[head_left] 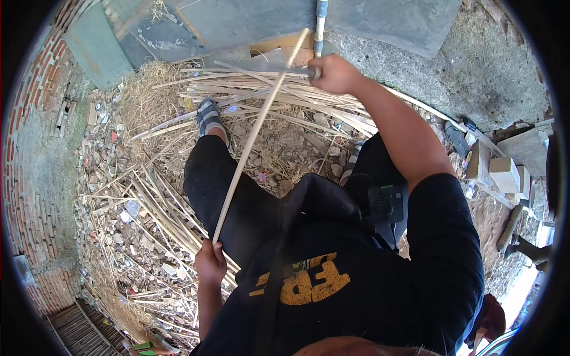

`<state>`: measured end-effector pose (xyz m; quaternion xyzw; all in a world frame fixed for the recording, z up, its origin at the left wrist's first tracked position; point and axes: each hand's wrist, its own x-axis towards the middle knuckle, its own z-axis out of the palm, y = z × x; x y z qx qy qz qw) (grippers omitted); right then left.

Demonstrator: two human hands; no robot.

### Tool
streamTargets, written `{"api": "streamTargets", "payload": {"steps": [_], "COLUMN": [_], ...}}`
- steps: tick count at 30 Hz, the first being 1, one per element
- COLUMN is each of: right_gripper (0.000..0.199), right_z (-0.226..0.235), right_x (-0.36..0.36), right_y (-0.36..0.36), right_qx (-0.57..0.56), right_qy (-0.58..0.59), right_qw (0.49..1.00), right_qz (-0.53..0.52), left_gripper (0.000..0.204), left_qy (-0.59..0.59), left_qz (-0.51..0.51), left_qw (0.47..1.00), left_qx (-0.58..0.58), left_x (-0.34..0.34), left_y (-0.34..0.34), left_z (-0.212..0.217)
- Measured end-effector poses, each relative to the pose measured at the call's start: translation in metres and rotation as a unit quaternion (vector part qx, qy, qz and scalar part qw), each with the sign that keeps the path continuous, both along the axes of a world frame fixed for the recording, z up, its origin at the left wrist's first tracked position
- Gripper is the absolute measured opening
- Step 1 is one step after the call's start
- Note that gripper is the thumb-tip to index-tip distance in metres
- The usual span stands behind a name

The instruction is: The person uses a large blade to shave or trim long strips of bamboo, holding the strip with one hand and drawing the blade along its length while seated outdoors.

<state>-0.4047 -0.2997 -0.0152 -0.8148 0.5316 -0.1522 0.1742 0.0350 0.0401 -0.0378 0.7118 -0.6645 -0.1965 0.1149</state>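
My left hand (211,263) is closed around the lower end of a long, pale bamboo strip (256,129), beside my left thigh. The strip slants up and away to the right, its far end near the grey wall panels. In my right hand (335,73), raised at the far side, is the handle of a knife (298,71). Its greyish blade is blurred and points left, meeting or crossing the strip in the picture. Whether the blade touches the strip, I cannot tell.
Several split strips (237,83) lie piled beyond my feet, and more strips (166,213) are on the rubble at left. Dry straw (145,95) is heaped near a brick wall (35,178). Pale blocks (504,175) stand at right; a blue-and-white pole (320,26) rises ahead.
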Motion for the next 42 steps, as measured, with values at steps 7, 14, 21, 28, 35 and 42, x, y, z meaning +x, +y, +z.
{"api": "streamTargets", "payload": {"steps": [7,14,21,28,35,42], "right_gripper": [0.031,0.034,0.037,0.029,0.028,0.037], "right_z": [0.016,0.014,0.015,0.006,0.013,0.016], "right_x": [-0.005,-0.023,-0.039,-0.035,-0.023,-0.018], "right_y": [-0.001,-0.021,-0.018,-0.019,-0.019,-0.021], "right_qx": [-0.008,0.052,0.035,-0.011,0.011,0.033], "right_qy": [0.029,-0.026,-0.089,-0.116,-0.123,-0.118], "right_qw": [0.999,0.991,0.973,0.972,0.971,0.975], "right_qz": [-0.023,-0.123,-0.212,-0.206,-0.204,-0.187], "left_gripper": [0.022,0.023,0.028,0.031,0.030,0.027], "left_qy": [-0.030,-0.060,0.019,0.188,0.252,0.234], "left_qz": [0.010,0.031,0.017,0.056,0.075,0.098], "left_qw": [0.999,0.998,1.000,0.973,0.957,0.962], "left_qx": [0.001,-0.016,0.000,0.123,0.122,0.097], "left_x": [-0.002,-0.008,-0.001,0.003,0.007,0.006], "left_y": [0.007,0.006,0.001,-0.007,0.000,0.001], "left_z": [0.005,0.001,0.013,0.030,0.030,0.036]}}
